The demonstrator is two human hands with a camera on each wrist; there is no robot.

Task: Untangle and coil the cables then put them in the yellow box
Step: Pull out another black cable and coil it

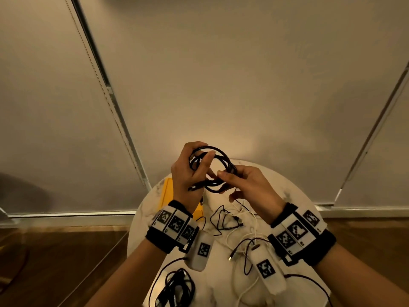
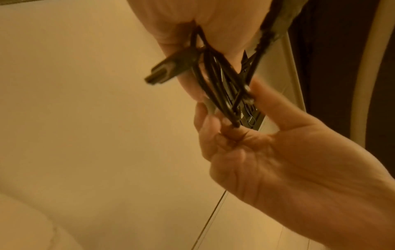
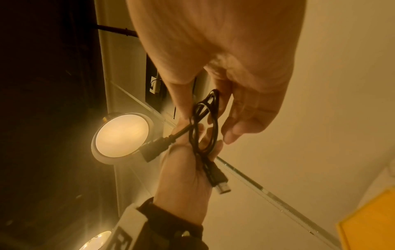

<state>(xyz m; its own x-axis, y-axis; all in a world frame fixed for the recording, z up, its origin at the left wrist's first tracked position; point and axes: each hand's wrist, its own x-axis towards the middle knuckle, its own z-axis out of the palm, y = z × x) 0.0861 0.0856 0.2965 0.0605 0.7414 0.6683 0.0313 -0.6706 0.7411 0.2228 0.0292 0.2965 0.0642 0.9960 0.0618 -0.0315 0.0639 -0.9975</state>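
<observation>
A black cable, wound into a loose coil, is held up above the round white table. My left hand grips the coil's left side with fingers and thumb curled round the strands. My right hand pinches its right side between thumb and forefinger. A USB plug sticks out below the left hand. In the right wrist view the coil runs between both hands, and its two plugs point outward. The yellow box lies on the table's far left, mostly hidden behind my left wrist.
Thin black and white cables lie tangled in the middle of the table. Another black bundle sits at the near left edge. Wooden floor surrounds the table, with pale blinds behind. A round lamp glows in the right wrist view.
</observation>
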